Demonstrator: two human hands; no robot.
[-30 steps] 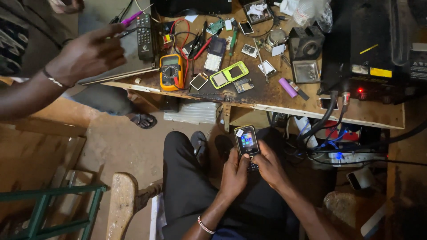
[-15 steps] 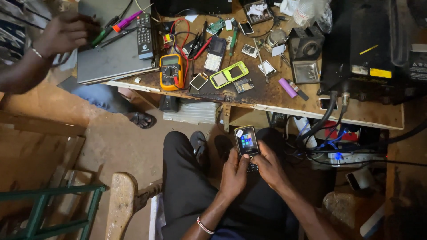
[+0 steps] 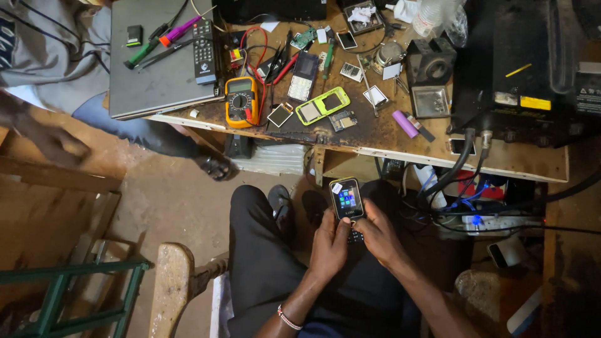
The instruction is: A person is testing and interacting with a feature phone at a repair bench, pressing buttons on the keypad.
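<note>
A cluttered bench [image 3: 501, 164] fills the upper frame, its multimeter [image 3: 241, 101] kept within reach. Low centre, a phone [image 3: 346, 199] is cradled by both hands, left [image 3: 330, 244] and right [image 3: 379, 236], thumbs on its keypad, screen tilted up for viewing.

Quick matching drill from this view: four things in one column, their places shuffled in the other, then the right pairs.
Things:
1. phone
2. multimeter
3. remote
4. purple cylinder

Places:
A. on the grey laptop
B. held in both hands, left hand and right hand, over the lap
C. on the bench by the red leads
D. on the bench in front of the black box

Pairs: 1-B, 2-C, 3-A, 4-D
</note>
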